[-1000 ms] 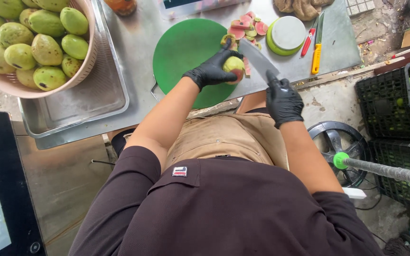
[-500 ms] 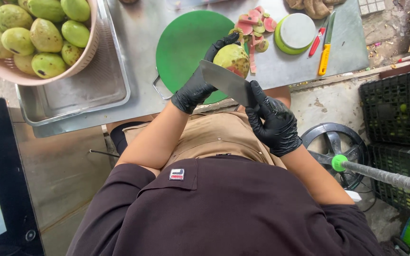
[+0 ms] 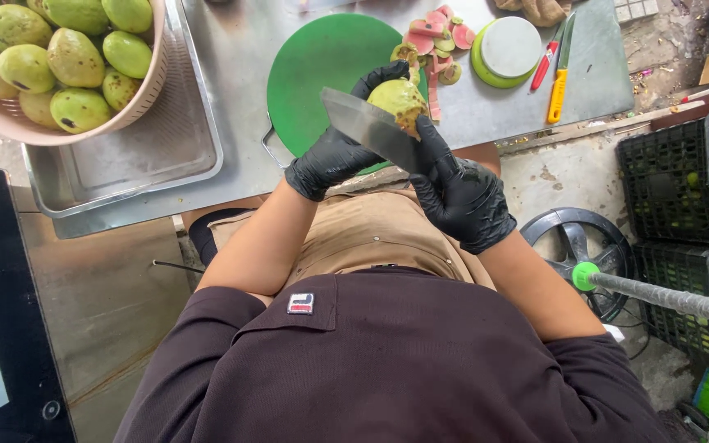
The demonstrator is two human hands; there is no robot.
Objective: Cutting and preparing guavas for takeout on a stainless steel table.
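Above the green cutting board (image 3: 322, 74), lifted the fruit (image 3: 400, 97) closer than before, gripped in left hand (image 3: 340, 148); right hand (image 3: 461, 193) clasping knife (image 3: 367, 127), now peeling.

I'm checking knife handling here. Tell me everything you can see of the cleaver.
The cleaver has a broad, flat, grey metal blade, held roughly level above the green cutting board. The gloved right hand grips its hidden handle. Its edge meets the green fruit that the gloved left hand holds.
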